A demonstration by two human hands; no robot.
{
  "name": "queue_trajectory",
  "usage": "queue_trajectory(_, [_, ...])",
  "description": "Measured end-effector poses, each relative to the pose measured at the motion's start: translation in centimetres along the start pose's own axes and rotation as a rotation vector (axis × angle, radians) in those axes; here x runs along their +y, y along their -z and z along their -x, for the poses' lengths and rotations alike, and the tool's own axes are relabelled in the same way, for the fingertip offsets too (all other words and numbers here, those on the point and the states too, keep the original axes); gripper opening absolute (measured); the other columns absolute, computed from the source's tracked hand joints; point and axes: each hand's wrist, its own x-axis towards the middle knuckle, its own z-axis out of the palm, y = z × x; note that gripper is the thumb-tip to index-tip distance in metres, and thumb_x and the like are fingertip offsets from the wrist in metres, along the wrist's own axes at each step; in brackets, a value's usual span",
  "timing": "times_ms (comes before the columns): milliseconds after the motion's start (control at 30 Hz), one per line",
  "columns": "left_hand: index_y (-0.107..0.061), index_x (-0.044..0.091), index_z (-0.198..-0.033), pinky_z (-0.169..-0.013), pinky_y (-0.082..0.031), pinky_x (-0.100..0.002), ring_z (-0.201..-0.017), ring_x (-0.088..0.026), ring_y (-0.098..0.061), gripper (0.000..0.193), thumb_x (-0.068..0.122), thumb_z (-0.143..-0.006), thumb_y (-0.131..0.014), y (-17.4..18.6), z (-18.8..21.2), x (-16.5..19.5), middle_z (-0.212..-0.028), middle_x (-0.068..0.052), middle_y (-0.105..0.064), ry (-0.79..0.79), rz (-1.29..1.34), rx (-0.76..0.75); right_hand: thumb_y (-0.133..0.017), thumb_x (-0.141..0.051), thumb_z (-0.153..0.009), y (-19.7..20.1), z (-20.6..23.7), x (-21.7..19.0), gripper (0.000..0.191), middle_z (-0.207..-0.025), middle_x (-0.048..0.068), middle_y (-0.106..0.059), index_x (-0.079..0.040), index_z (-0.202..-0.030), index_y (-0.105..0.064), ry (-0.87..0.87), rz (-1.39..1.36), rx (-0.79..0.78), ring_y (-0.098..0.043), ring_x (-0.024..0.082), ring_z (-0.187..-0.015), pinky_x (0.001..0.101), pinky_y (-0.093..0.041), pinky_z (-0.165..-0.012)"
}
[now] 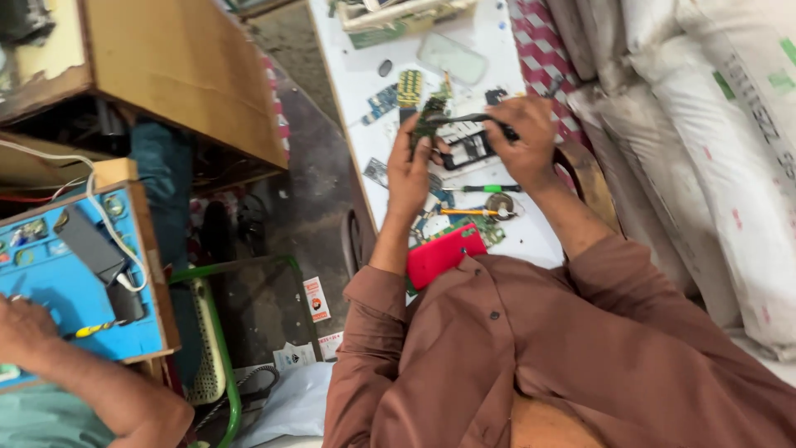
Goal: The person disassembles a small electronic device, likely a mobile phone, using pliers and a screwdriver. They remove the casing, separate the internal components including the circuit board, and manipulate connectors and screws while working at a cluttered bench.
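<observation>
Brown shirt sleeves fill the lower right of the frame, closest to me. At lower left, another person's hand rests on a blue work mat, near a yellow-handled tool. Moving right, I see a green wire chair frame on the floor. On the white bench at upper middle, my left hand grips a green circuit board, held upright above the surface. A red phone cover lies at the bench's near edge. A green-handled screwdriver lies between both wrists. My right hand is closed around a dark tool, its tip touching the board. White sacks stack at far right.
</observation>
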Motion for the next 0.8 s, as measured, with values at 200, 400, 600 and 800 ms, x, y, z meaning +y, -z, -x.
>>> queue_trajectory(200, [-0.048, -0.003, -0.146, -0.076, -0.053, -0.025, -0.088, -0.01, -0.061, 0.036, 0.007, -0.112, -0.046, 0.12, 0.21, 0.97, -0.13, -0.009, -0.068, -0.016, 0.012, -0.012, -0.077, -0.004, -0.099, 0.12, -0.41, -0.46, 0.019, -0.11, 0.003, -0.07, -0.009, -0.118, -0.074, -0.246, -0.113, 0.128, -0.063, 0.021, -0.106, 0.035, -0.048, -0.097])
queue_trajectory(400, [-0.047, -0.001, -0.15, -0.076, -0.052, -0.024, -0.089, -0.009, -0.06, 0.038, 0.007, -0.113, -0.048, 0.07, 0.23, 0.45, -0.125, -0.01, -0.068, -0.043, 0.029, 0.001, -0.084, -0.005, -0.09, 0.0, -0.5, -0.44, 0.021, -0.101, 0.005, -0.072, -0.01, -0.109, -0.076, 0.012, -0.008, -0.039, -0.062, 0.022, -0.096, 0.0403, -0.039, -0.092])
queue_trajectory(600, [-0.046, 0.001, -0.154, -0.078, -0.053, -0.025, -0.1, -0.009, -0.057, 0.046, 0.003, -0.109, -0.048, 0.29, 0.33, 0.3, -0.142, -0.01, -0.057, -0.07, -0.064, 0.02, -0.081, -0.002, -0.095, -0.04, -0.21, -0.34, 0.022, -0.106, 0.009, -0.07, -0.005, -0.116, -0.074, -0.078, -0.024, 0.049, -0.062, 0.025, -0.102, 0.0388, -0.042, -0.096])
queue_trajectory(800, [-0.033, 0.004, -0.161, -0.112, -0.037, -0.034, -0.137, -0.021, -0.047, 0.059, 0.003, -0.107, -0.057, -0.18, 0.35, 0.58, -0.159, -0.015, -0.045, -0.104, -0.216, 0.052, -0.078, -0.001, -0.097, 0.02, -0.12, -0.33, 0.02, -0.106, 0.011, -0.07, -0.004, -0.117, -0.074, -0.12, -0.124, 0.026, -0.064, 0.025, -0.1, 0.0363, -0.046, -0.093])
